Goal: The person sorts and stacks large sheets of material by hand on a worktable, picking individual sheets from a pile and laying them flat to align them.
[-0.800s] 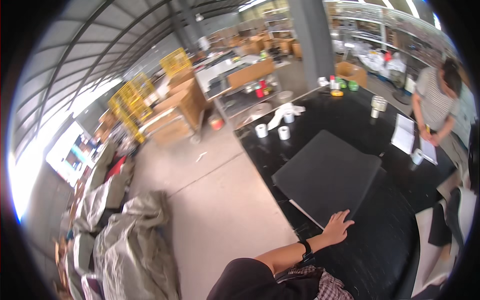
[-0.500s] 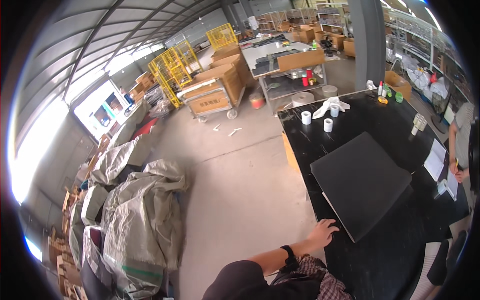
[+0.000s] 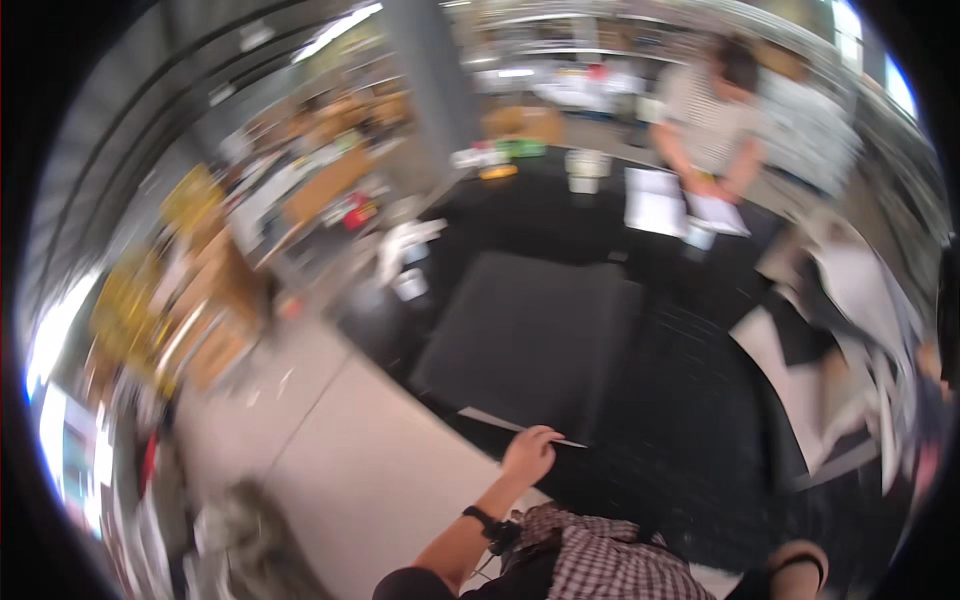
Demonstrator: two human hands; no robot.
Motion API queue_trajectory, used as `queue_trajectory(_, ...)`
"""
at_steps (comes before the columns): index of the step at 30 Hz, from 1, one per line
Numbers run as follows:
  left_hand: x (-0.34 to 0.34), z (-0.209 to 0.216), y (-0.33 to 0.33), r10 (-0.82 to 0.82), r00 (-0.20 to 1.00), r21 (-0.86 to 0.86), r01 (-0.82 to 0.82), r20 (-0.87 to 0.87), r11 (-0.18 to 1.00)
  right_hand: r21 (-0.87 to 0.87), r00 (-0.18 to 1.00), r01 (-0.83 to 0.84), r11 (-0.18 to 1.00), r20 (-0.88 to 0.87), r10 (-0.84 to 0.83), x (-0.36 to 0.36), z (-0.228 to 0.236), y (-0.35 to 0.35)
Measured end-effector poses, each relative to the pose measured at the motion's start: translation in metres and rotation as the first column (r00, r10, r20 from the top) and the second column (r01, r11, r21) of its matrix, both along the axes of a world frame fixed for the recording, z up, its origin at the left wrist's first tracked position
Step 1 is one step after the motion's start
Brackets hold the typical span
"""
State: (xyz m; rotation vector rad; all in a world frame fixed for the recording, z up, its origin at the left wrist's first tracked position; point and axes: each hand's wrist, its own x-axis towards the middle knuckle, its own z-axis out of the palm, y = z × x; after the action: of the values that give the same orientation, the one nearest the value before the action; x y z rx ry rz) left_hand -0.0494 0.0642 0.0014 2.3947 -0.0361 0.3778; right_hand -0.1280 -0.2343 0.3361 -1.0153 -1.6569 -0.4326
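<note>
My left hand [image 3: 530, 457] rests at the near left edge of the black table [image 3: 690, 400], fingers stretched out and not wrapped round anything. Just beyond the fingertips lies a large flat dark grey sheet or stack [image 3: 530, 340]; a pale strip shows along its near edge. Whether the fingers touch it I cannot tell. Of my right arm only a bent part with a thin dark band shows at the lower right; the hand itself is out of the picture.
Across the table a person [image 3: 710, 120] bends over white papers [image 3: 655, 200]. Pale and black sheet material [image 3: 790, 370] lies at the right, beside another person's blurred hand. White rolls [image 3: 410, 283] and a light-coloured stack of cups [image 3: 585, 170] stand toward the far side. A grey column [image 3: 430, 80] rises behind.
The view has swung to the right and blurred, bringing the writing person and the pale sheets into sight. My left hand stays at the table edge by the dark sheet.
</note>
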Motion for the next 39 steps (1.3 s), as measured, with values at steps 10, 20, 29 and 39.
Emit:
queue_trajectory(10, 0.108, 0.012, -0.092, -0.509, 0.835, -0.042, 0.513, -0.208, 0.858, -0.573, 0.535, 0.776, 0.265, 0.374, -0.758, 0.011, -0.085, -0.074)
queue_trajectory(20, 0.098, -0.039, -0.187, -0.353, 0.693, 0.390, 0.674, -0.629, 0.628, -0.881, -0.134, 0.299, -0.367, 0.342, -0.930, 0.046, -0.135, -0.284)
queue_trajectory(29, 0.094, -0.034, -0.212, -0.143, 0.681, 0.400, 0.572, -0.718, 0.716, -0.801, -0.358, 0.469, -0.371, 0.211, -0.910, 0.184, -0.213, -0.475)
queue_trajectory(39, 0.101, -0.037, -0.226, 0.064, 0.629, 0.401, 0.411, -0.775, 0.819, -0.520, -0.565, 0.487, -0.702, 0.424, -0.707, 0.316, -0.230, -0.595)
